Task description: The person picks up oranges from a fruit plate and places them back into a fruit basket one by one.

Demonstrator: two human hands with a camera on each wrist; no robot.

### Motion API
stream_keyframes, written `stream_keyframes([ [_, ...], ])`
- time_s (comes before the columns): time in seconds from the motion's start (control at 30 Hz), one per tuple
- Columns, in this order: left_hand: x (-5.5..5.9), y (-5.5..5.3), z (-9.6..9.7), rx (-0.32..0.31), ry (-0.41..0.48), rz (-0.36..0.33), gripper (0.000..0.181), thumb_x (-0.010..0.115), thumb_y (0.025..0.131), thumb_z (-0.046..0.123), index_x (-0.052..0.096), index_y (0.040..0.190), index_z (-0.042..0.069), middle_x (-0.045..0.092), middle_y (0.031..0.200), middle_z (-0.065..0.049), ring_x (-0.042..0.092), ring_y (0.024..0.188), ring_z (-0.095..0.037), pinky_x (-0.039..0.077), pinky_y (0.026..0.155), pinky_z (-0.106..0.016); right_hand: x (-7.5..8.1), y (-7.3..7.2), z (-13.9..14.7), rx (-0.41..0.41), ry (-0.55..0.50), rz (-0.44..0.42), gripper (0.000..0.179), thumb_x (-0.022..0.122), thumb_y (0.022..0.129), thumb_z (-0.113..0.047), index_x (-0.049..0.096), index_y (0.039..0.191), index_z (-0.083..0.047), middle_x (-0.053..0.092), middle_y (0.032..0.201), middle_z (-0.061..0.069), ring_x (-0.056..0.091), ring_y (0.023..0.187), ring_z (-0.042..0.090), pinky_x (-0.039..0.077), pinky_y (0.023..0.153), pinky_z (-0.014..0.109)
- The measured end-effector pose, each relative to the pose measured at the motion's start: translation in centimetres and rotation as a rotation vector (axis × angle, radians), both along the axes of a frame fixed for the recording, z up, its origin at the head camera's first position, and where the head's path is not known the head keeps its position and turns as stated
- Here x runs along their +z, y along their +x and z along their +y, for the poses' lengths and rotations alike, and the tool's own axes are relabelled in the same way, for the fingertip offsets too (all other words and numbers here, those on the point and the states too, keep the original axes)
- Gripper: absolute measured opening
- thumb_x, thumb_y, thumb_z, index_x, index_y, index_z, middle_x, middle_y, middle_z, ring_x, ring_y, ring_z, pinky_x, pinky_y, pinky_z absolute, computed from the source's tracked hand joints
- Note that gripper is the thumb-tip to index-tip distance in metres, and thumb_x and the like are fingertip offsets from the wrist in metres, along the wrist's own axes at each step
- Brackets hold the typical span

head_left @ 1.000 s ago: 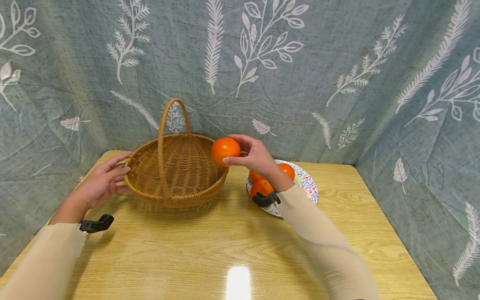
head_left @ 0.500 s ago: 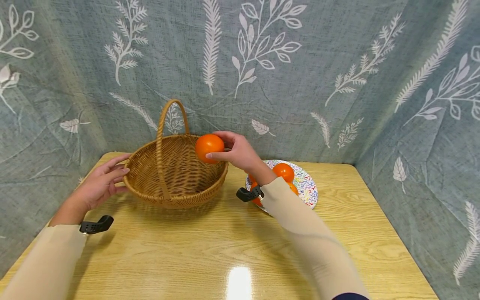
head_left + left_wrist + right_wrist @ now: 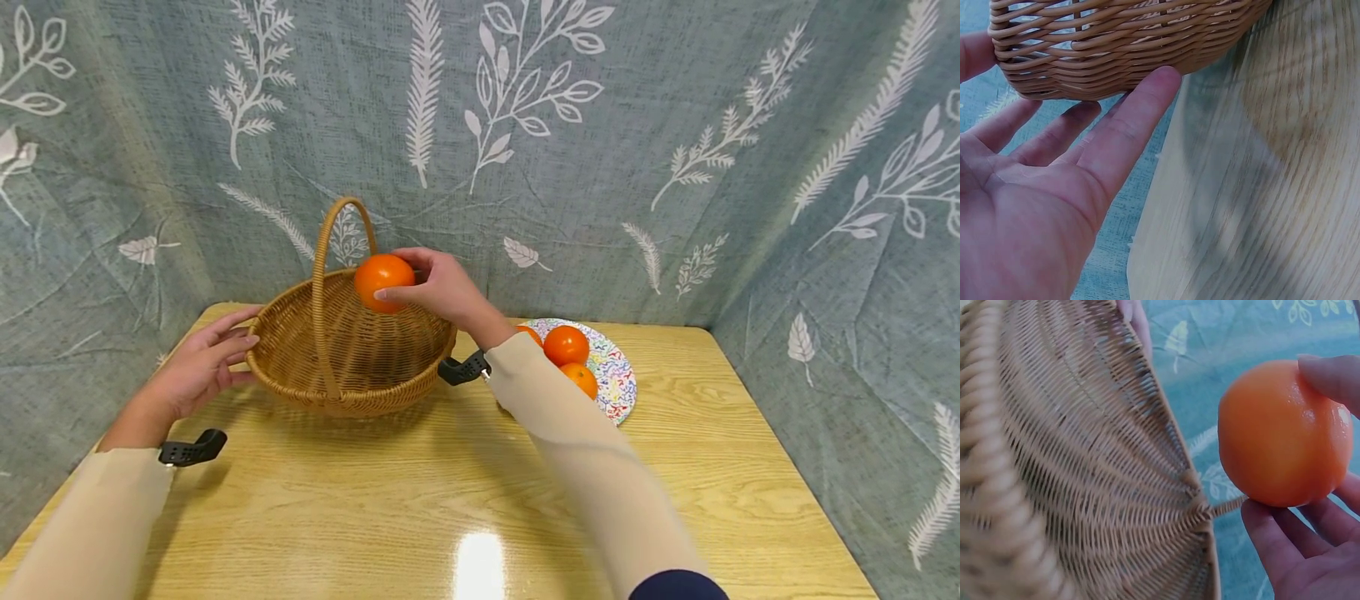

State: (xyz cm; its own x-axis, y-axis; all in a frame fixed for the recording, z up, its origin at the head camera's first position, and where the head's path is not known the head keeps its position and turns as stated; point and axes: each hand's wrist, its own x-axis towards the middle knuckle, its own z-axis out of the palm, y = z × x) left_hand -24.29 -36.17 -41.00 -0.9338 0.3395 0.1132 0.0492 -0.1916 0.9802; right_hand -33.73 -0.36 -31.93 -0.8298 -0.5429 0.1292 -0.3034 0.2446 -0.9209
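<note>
A brown wicker basket with a tall arched handle stands at the back left of the table. My right hand pinches a smooth, glossy orange between thumb and fingers, over the right back part of the basket. In the right wrist view the orange is gripped from the side, beside the wicker rim. My left hand is at the basket's left end, fingers spread and fairly straight. The left wrist view has its thumb against the woven side.
Right of the basket, a round plate with a multicoloured pattern bears several more oranges, partly hidden behind my right sleeve. A grey-green curtain with white leaf prints hangs around the wooden table.
My right hand has carried the orange leftward and slightly up, from the basket's right rim to over its inside. More of the plate's oranges now show. My left hand has stayed in place.
</note>
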Motion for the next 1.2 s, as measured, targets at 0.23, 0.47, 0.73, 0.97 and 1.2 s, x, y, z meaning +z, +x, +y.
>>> stream_keyframes([
  [0.23, 0.0, -0.1, -0.1, 0.001, -0.023, 0.006, 0.050, 0.040, 0.111, 0.004, 0.029, 0.158, 0.018, 0.064, 0.132, 0.008, 0.072, 0.106, -0.014, 0.064, 0.080, -0.034, 0.0, -0.7, -2.5, 0.012, 0.042, 0.036, 0.065, 0.084, 0.087, -0.030, 0.058, 0.145, -0.015, 0.064, 0.133, 0.002, 0.066, 0.110, 0.015, 0.057, 0.088, 0.026],
  [0.47, 0.1, -0.1, -0.3, 0.010, -0.068, 0.003, 0.057, 0.042, 0.111, 0.007, 0.022, 0.164, 0.016, 0.063, 0.133, 0.010, 0.072, 0.108, -0.012, 0.063, 0.081, -0.033, -0.8, -1.4, -5.5, 0.003, 0.073, 0.013, 0.068, 0.085, 0.086, -0.029, 0.057, 0.145, -0.012, 0.066, 0.132, 0.004, 0.064, 0.108, 0.012, 0.056, 0.084, 0.022],
  [0.73, 0.0, -0.1, -0.3, 0.018, -0.072, -0.001, 0.058, 0.042, 0.111, 0.006, 0.020, 0.164, 0.015, 0.063, 0.132, 0.010, 0.072, 0.108, -0.013, 0.064, 0.080, -0.033, -1.6, -1.7, -7.9, 0.020, 0.152, -0.001, 0.056, 0.083, 0.088, -0.026, 0.063, 0.138, -0.012, 0.069, 0.123, 0.002, 0.064, 0.103, 0.012, 0.055, 0.082, 0.021],
  [0.97, 0.1, -0.1, -0.3, 0.008, -0.089, 0.006, 0.061, 0.043, 0.111, 0.008, 0.015, 0.166, 0.012, 0.062, 0.133, 0.009, 0.071, 0.110, -0.012, 0.064, 0.082, -0.034, -2.1, -1.6, -9.1, 0.009, 0.234, -0.061, 0.050, 0.082, 0.090, -0.023, 0.063, 0.135, -0.012, 0.068, 0.124, 0.002, 0.063, 0.105, 0.013, 0.055, 0.083, 0.022],
  [1.2, 0.2, -0.3, -0.4, 0.020, -0.133, -0.001, 0.064, 0.045, 0.111, 0.010, 0.013, 0.166, 0.011, 0.061, 0.134, 0.009, 0.071, 0.110, -0.011, 0.063, 0.083, -0.033, -2.7, -1.8, -9.9, -0.011, 0.329, -0.058, 0.044, 0.081, 0.091, -0.026, 0.067, 0.130, -0.013, 0.070, 0.118, 0.000, 0.065, 0.097, 0.012, 0.055, 0.078, 0.023],
])
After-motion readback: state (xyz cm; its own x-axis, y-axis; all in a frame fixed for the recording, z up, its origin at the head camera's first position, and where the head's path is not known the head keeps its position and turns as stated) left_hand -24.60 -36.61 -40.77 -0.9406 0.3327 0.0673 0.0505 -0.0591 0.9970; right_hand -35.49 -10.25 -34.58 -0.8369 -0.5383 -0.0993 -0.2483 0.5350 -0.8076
